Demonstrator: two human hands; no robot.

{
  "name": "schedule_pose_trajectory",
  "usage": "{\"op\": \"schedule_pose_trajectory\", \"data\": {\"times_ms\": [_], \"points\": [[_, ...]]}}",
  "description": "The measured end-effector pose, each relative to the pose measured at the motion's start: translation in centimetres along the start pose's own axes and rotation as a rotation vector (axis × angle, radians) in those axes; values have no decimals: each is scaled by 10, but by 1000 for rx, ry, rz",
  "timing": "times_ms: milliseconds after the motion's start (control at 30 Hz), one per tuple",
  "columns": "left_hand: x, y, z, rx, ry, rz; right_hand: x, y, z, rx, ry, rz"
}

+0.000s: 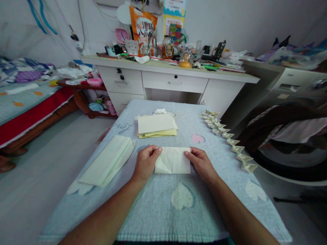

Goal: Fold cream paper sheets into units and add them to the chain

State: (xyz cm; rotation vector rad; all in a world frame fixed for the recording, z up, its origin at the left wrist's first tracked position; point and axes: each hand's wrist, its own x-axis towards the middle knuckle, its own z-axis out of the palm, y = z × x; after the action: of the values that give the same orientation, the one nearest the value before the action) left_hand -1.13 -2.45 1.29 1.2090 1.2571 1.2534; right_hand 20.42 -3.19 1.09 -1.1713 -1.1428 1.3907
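A pale folded sheet of paper (176,161), marked with creases, is held between my two hands just above the cloth. My left hand (146,161) pinches its upper left corner, thumb on top. On the upper right corner, my right hand (201,161) grips in the same way. Beyond the sheet lies a stack of cream and yellow paper (157,124). To the left rests a pile of long folded pale green sheets (108,160). A row of several small folded paper boat shapes (231,141) runs along the right side.
A blue cloth with heart patterns (153,211) covers the table. Behind it stands a white desk (163,80) crowded with jars, a pink clock (122,35) and an orange bag (143,29). A bed (30,102) is at left, a front-loading washing machine (288,102) at right.
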Motion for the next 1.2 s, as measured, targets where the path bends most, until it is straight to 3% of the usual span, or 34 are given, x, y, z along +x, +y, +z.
{"op": "schedule_pose_trajectory", "data": {"times_ms": [800, 1000, 1200], "points": [[0, 3, -1, 56, 16, 48, 1, 0, 0, -59, 6, -8], [4, -1, -2, 223, 36, 107, 3, 3, -1, -322, 69, -116], [7, -4, 1, 639, 23, 253, 5, 3, 2, -737, 195, -312]]}}
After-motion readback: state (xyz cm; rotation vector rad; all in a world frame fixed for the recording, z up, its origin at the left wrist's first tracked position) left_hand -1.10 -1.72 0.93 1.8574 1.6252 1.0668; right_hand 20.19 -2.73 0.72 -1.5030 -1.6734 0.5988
